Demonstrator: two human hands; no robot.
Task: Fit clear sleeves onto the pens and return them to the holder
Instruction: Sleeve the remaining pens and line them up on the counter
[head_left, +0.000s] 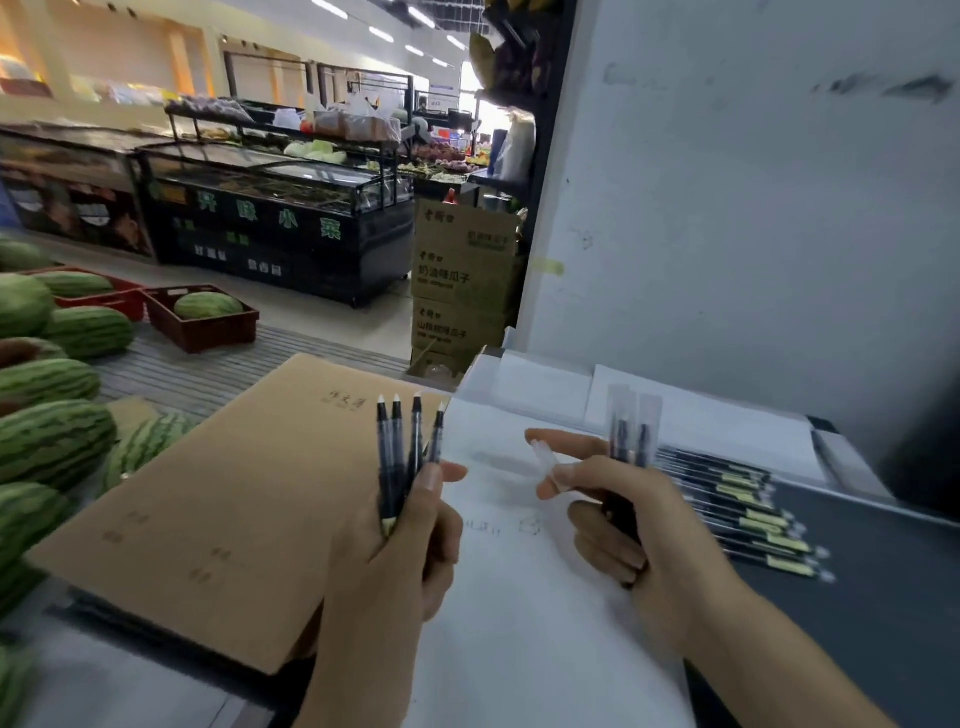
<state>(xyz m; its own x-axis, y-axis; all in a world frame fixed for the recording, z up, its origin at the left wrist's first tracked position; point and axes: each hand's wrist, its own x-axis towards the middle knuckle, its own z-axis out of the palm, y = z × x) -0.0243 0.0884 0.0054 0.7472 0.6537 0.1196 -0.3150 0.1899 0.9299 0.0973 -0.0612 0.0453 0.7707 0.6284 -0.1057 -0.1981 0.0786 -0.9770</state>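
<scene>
Left hand (410, 525) grips four bare pens (408, 447) tips-up, right hand (628, 519) holds a few sleeved pens (631, 431) and pinches a clear sleeve (546, 458), more pens (743, 514) lying far right on the bench (872, 613).

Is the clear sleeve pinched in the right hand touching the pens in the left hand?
Apart. Head view shows bare white paper between the clear sleeve and the pens.
</scene>
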